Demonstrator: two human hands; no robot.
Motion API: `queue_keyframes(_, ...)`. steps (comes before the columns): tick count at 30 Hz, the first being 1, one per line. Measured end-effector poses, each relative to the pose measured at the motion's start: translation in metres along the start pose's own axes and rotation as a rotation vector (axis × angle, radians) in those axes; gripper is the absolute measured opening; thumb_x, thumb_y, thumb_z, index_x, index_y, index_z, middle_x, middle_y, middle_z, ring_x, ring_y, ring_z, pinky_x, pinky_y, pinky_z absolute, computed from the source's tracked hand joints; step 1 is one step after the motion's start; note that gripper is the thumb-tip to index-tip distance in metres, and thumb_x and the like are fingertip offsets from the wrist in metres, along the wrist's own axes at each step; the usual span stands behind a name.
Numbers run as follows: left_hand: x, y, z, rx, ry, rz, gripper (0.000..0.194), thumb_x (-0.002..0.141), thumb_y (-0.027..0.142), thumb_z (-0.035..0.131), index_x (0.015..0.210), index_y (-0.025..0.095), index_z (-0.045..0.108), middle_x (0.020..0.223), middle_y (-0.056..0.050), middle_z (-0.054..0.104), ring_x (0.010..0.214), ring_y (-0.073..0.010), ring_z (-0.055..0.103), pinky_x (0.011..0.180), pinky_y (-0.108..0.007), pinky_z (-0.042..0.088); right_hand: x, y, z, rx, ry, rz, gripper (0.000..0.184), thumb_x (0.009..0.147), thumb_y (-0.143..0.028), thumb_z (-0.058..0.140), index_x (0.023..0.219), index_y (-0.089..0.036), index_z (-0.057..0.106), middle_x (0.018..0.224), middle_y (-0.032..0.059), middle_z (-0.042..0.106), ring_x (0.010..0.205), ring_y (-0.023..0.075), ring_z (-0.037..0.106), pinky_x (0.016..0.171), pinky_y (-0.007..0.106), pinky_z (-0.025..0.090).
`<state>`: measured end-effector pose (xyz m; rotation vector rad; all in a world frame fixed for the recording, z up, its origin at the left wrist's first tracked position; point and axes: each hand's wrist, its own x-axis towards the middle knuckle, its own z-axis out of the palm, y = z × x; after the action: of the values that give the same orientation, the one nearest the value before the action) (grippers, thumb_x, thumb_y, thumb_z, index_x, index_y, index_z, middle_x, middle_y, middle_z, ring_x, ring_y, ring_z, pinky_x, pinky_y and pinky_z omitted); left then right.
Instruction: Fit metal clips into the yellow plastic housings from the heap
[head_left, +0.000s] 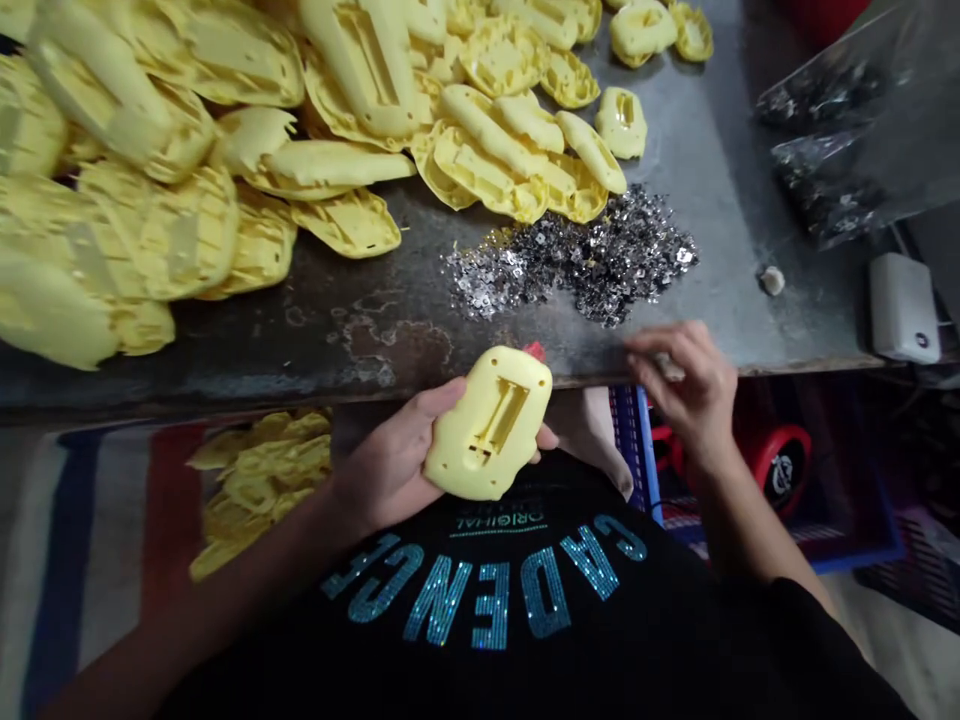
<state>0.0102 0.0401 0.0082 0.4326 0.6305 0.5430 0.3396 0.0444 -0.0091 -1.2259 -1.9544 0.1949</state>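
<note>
Two bare hands at work over the near edge of the tabletop (724,165), and it's the left hand (397,450) with the prize! It has a yellow shell (489,425) firmly gripped, fingers wrapped round its side and back, a fingertip peeking out on the far edge. The shell is up in front of the person's black shirt (510,610), just off the tabletop's edge, tilted, a long slot facing the camera, and a small red bit (535,350) showing at its top corner.

Over to the right hand (694,385): it's at the edge, apart from the shell, fingers curled and blurred, and whether they pinch anything I cannot tell. Just beyond lies a glittering pile of small metal pieces (630,255), dark and silvery, right up against the heaped yellow parts (161,225) that crowd the left and far side of the tabletop.

Out right, a whitish lump (772,280) sits near a white box (905,305), with clear bags (832,190) of metal bits behind. Down below, more yellow pieces (262,480) at left, and at right a blue basket (636,450) with a red round item (784,465).
</note>
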Motion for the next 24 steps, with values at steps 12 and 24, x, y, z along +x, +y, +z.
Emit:
queue_keyframes(12, -0.004, 0.004, -0.007, -0.152, -0.052, 0.033, 0.054, 0.114, 0.061, 0.073, 0.151, 0.025, 0.087, 0.138, -0.017, 0.091, 0.124, -0.0297, 0.090, 0.109, -0.036, 0.071, 0.017, 0.035, 0.008, -0.188, -0.134, 0.101, 0.012, 0.113, -0.035, 0.077, 0.108, -0.029, 0.085, 0.101, 0.0047, 0.082, 0.098, 0.0280, 0.069, 0.091, 0.045, 0.044)
queue_keyframes(24, 0.009, 0.005, 0.002, -0.087, 0.051, 0.043, 0.074, 0.103, 0.076, 0.082, 0.156, 0.024, 0.084, 0.124, -0.016, 0.093, 0.107, -0.0363, 0.093, 0.085, -0.037, 0.076, -0.010, 0.028, -0.014, -0.142, -0.065, 0.256, 0.019, 0.108, -0.034, 0.081, 0.126, -0.030, 0.087, 0.103, 0.0040, 0.084, 0.100, 0.0276, 0.074, 0.090, 0.045, 0.055)
